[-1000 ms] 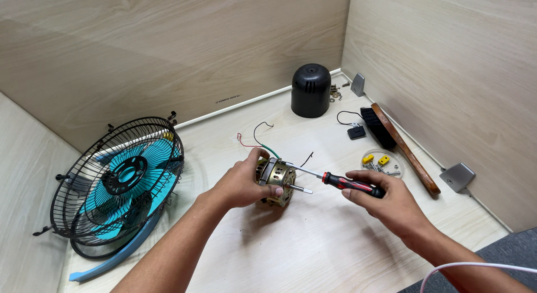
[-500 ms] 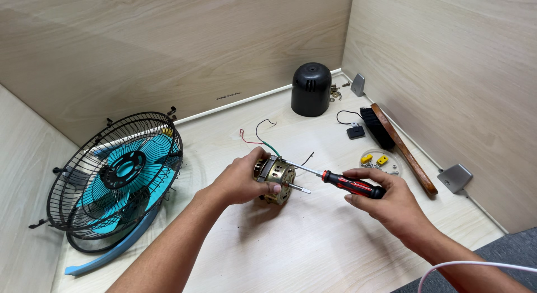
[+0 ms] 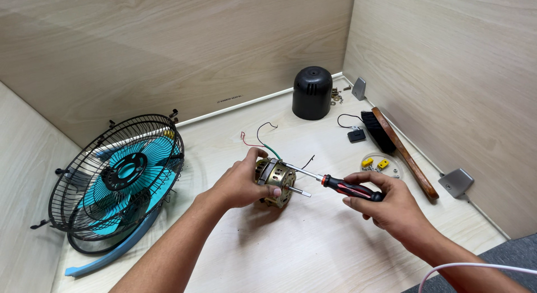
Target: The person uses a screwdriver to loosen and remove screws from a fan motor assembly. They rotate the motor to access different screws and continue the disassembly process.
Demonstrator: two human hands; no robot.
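My left hand (image 3: pixel 238 184) grips a brass-coloured fan motor (image 3: pixel 276 182) just above the light wooden table, its shaft pointing right. Red, green and black wires (image 3: pixel 263 137) trail from the motor toward the back wall. My right hand (image 3: pixel 386 203) holds a screwdriver with a red and black handle (image 3: pixel 349 188). Its metal shank reaches left and its tip touches the top of the motor housing.
A black wire fan guard with turquoise blades (image 3: pixel 114 184) leans at the left. A black motor cover (image 3: pixel 312 92) stands at the back. At the right lie a brush with a wooden handle (image 3: pixel 400 147), a small black part (image 3: pixel 356 136) and a clear dish of screws (image 3: pixel 381 165).
Both hands keep their hold on the motor and screwdriver. The view has shifted slightly; the screwdriver tip stays at the motor's top.
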